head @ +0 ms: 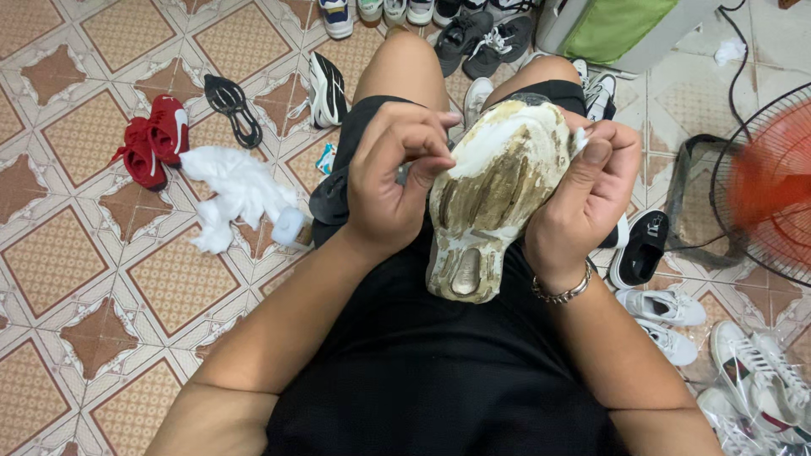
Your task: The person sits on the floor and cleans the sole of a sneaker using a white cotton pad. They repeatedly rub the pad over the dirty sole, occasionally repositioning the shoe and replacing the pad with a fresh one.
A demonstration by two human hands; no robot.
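Note:
A dirty white shoe (494, 198) lies sole-up over my lap, its sole stained brown and tan. My left hand (393, 173) grips its left edge, fingers curled over the rim near the toe. On the other side, my right hand (583, 198) clasps the shoe, with a small white wad pinched under the fingertips near the toe. A metal chain bracelet (562, 291) circles my right wrist. I sit in black shorts with both knees raised.
A white crumpled rag (236, 194) and a small white container (290, 226) lie on the patterned tile floor at left. Red shoes (155, 139), a black insole (230, 103) and several sneakers surround me. A spinning red fan (773, 181) stands at right.

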